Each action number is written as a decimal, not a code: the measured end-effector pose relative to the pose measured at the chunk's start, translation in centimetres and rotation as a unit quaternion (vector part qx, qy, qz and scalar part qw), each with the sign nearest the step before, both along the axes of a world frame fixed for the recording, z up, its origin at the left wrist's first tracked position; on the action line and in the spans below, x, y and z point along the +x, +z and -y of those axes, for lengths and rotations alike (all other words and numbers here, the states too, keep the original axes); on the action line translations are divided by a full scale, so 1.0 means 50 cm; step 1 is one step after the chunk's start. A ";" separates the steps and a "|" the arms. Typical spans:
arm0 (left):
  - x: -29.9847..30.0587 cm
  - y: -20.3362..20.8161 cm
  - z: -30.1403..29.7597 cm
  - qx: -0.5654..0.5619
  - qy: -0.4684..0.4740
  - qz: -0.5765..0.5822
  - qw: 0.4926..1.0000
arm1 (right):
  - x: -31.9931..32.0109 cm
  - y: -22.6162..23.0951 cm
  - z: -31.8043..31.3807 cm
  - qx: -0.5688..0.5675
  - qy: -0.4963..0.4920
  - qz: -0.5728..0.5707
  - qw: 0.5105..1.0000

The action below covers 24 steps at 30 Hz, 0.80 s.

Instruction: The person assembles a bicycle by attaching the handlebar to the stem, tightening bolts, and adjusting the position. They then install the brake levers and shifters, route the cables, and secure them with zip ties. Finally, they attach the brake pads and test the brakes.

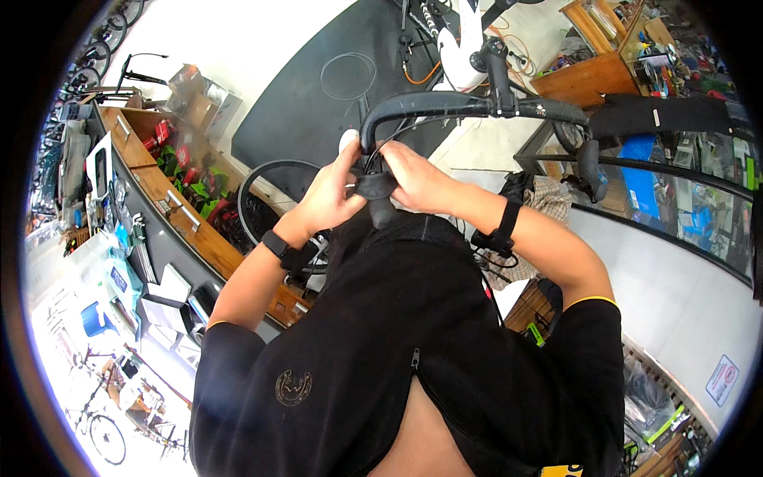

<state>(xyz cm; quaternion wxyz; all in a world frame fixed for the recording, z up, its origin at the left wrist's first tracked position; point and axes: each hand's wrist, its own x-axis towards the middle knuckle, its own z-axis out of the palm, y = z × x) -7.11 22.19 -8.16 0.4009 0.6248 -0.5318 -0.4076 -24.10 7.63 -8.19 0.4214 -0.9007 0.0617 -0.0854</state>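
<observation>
Just above the middle of the frame, both hands close together on the black brake lever hood (375, 188) at the left end of the handlebar (469, 106). The left hand (330, 195) grips it from the left, the right hand (413, 179) from the right, equally near. The bar's long axis runs away toward the upper right, while the hood hangs downward between the hands.

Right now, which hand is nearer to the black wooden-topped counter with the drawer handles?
Left. The left hand grips the brake hood on the side toward the counter; the right hand grips it on the far side.
</observation>
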 end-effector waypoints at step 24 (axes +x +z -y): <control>-0.016 -0.002 0.007 -0.050 0.016 -0.033 0.998 | -0.018 0.101 0.026 -0.051 0.000 -0.089 0.995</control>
